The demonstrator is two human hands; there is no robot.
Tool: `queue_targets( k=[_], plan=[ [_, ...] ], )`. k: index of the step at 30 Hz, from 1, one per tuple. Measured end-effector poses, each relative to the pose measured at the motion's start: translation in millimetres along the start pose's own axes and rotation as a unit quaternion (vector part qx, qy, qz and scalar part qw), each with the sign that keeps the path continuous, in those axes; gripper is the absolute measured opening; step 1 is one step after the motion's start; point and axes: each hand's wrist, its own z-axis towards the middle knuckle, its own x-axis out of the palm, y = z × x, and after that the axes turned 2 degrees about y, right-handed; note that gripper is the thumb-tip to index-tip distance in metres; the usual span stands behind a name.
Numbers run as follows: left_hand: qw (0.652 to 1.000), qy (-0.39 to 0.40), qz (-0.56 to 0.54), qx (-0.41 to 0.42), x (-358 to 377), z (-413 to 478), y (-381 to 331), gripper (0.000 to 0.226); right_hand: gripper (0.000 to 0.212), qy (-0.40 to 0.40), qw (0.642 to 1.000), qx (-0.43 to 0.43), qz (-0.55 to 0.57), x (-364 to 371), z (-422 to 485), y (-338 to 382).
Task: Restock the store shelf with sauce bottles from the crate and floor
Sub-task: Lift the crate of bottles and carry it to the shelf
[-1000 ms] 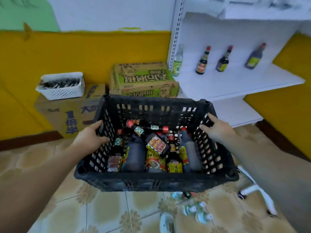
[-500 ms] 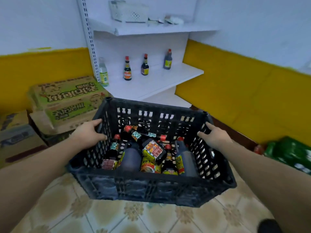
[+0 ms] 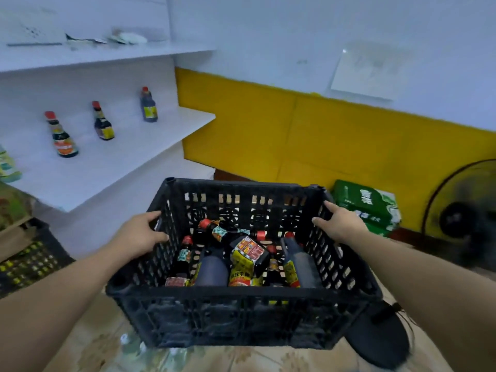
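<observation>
Head view: crate (image 3: 241, 294) (left hand (image 3: 137, 237), right hand (image 3: 341, 224) gripping) swung past shelf (image 3: 107, 167).

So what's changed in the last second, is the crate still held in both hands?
The person turned right, carrying the crate: the shelf slid from right of view to left, and a green pack and a fan came in at right. Unchanged: left hand and right hand grip the crate's side walls; the bottles inside lie as before.
</observation>
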Motion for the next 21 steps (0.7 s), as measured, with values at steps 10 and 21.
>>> queue_targets(
  k=[10,21],
  plan=[
    [0.994,0.071,0.030,0.074,32.7,121.8,-67.1,0.069,0.074,-0.044,0.992,0.114,0.012,-11.7,58.7,-35.9],
    [0.990,0.088,0.060,0.093,77.1,228.9,-156.9,0.072,0.073,-0.041,0.989,0.133,0.047,-37.7,169.7,-75.4]
  ],
)
